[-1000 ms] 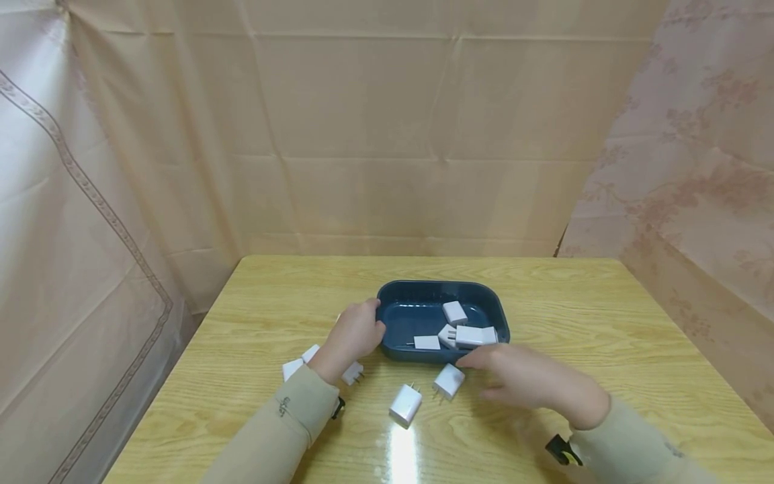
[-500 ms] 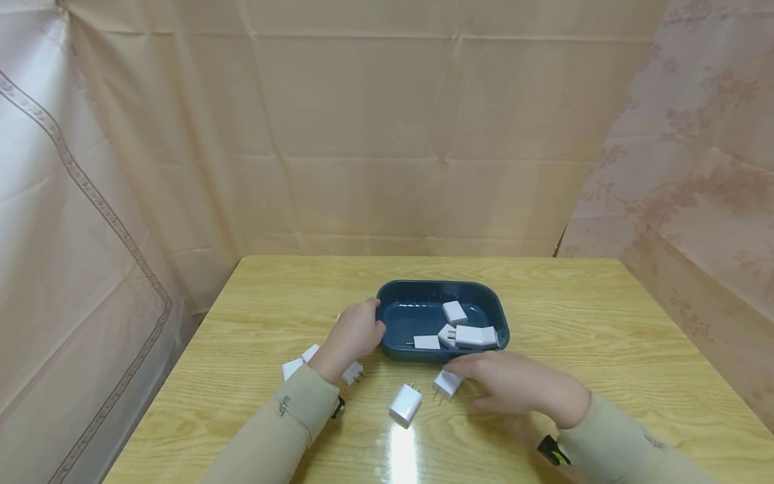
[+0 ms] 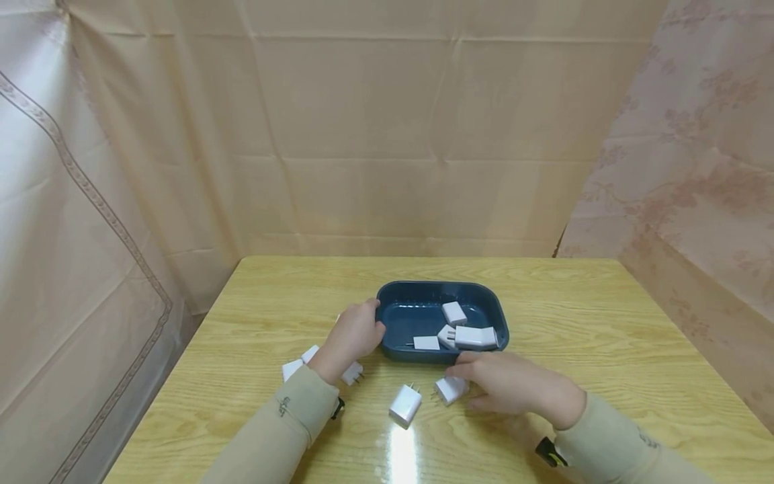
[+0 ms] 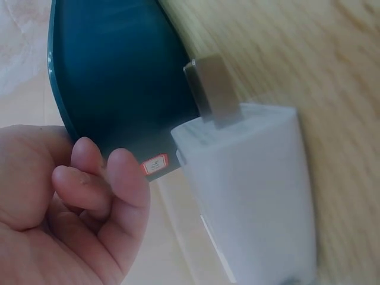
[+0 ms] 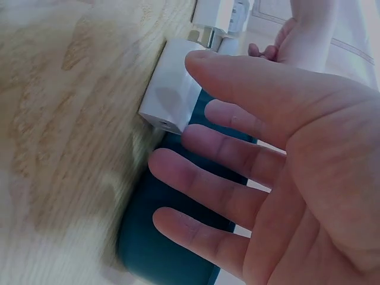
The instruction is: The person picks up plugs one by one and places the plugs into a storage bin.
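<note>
My left hand (image 3: 355, 333) grips the left rim of a dark blue rectangular dish (image 3: 404, 317); its fingers curl at the wall in the left wrist view. In front of the dish lies a white charger plug (image 3: 450, 389), prongs pointing left. My right hand (image 3: 514, 386) reaches over this charger with fingers nearly straight. In the right wrist view, the thumb tip overlaps the charger (image 5: 169, 86) and fingertips lie close to its end; whether they touch is unclear. Another white charger (image 3: 405, 405) lies to its left, prongs toward the dish.
Several white chargers (image 3: 476, 337) lie inside the dish, mostly at its right front. More chargers (image 3: 293, 368) sit around my left forearm, one (image 3: 353, 372) partly hidden by it. The wooden table (image 3: 574, 316) extends right of the dish, with a beige curtain (image 3: 375, 134) behind.
My right hand has moved left to the charger before the dish. That charger has turned, its prongs now pointing more to the left. My left hand has stayed on the rim.
</note>
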The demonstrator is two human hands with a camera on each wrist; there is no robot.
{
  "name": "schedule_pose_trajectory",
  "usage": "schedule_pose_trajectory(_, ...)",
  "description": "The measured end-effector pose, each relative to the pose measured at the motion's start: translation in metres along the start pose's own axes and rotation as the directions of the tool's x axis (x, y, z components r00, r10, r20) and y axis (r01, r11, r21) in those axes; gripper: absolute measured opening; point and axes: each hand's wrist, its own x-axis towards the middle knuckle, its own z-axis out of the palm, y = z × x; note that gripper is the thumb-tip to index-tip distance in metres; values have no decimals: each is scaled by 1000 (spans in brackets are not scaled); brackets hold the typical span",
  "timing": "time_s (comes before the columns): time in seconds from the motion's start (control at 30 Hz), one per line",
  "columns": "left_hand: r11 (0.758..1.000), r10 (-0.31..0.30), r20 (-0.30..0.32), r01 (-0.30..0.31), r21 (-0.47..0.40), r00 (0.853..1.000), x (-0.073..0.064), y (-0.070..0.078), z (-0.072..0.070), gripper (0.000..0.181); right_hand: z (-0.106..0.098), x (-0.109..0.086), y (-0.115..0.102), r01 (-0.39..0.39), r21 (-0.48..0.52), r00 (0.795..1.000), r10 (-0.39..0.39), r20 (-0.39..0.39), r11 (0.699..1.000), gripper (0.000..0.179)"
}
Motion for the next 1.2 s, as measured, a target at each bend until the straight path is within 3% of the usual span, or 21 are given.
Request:
schedule_pose_trajectory(0.4, 1000, 2, -9, -2, 1, 1000, 0, 0, 1, 49, 6, 3, 0, -27, 29, 1000, 27, -1, 999, 25)
schedule_pose_trajectory(0.77, 1000, 5, -13, -5, 7, 1000, 0, 0, 1, 49, 9, 2, 1, -34, -17, 999, 34, 11, 999, 26)
schedule_pose_trajectory(1.2, 1000, 0, -5, 0, -8, 1000, -2, 0, 1, 50, 14, 0, 2, -95, -97, 993, 101, 57, 991, 25)
